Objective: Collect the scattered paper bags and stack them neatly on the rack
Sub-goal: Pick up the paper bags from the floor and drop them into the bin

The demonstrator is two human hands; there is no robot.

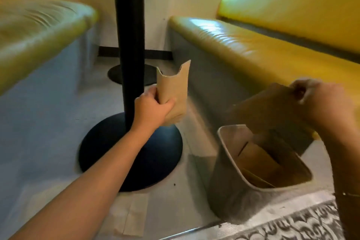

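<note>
Left hand point(153, 103), mid frame, grips one paper bag point(172, 91) upright w/ fingers curled round it, ready to drop in next, while right hand point(321, 99), at right, pinches another bag point(272, 111) over the bin point(226, 161) w/ bags, lower right.
</note>
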